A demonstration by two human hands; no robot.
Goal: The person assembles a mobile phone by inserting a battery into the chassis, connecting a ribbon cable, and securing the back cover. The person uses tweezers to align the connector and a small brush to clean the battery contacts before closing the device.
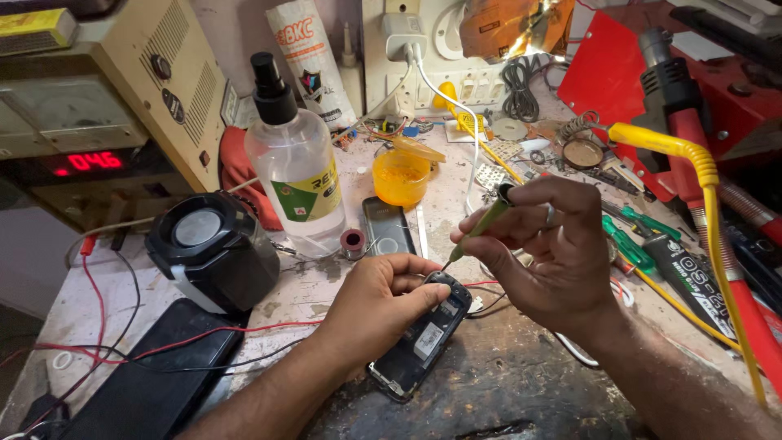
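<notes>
The left hand [383,297] grips an opened mobile phone [419,338] on the table [521,383] while the right hand [554,248] pinches a green screwdriver [481,224], tip at the phone's top edge, apparently mid-unscrewing.

Warm, fairly bright light is falling from above and behind the bench [521,391], glaring off the orange foil [509,24] at the far edge. Soft shadows are pooling under both hands. The near corners are smearing and bending outward; the red display [90,161] is glowing sharply.
</notes>
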